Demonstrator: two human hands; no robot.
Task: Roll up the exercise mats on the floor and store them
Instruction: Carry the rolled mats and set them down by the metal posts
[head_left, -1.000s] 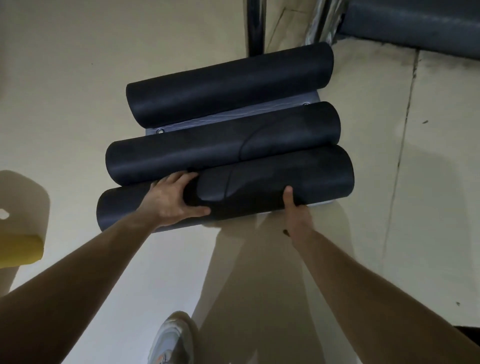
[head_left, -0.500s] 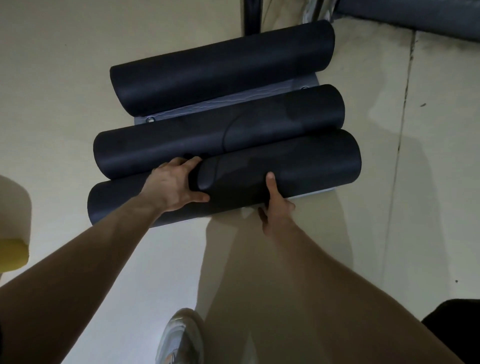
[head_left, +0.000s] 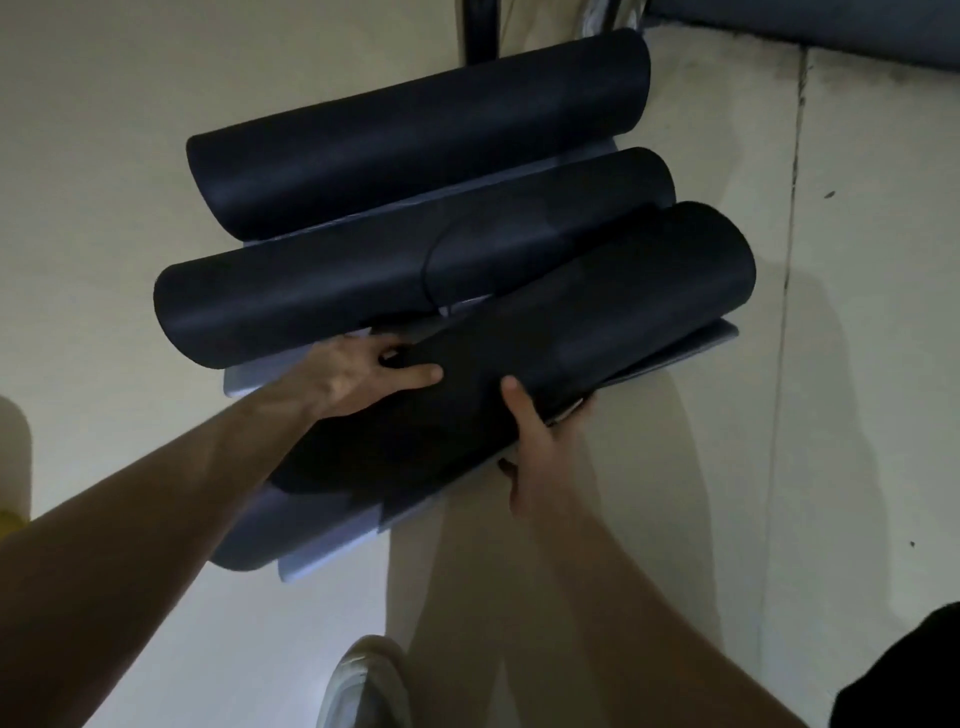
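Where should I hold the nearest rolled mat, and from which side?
Likely around its middle from the near side, as the left hand and right hand do: the nearest rolled mat is long and tilted, its grey flap hangs loose, so two spread hands keep it closed.

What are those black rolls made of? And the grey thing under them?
The black rolled mats look like soft foam or rubber with a matte, finely grained surface: they curl into thick rolls and barely shine. The grey rack under them looks like painted metal or hard plastic, since it is flat and smooth with a slight sheen. The dim light leaves that open.
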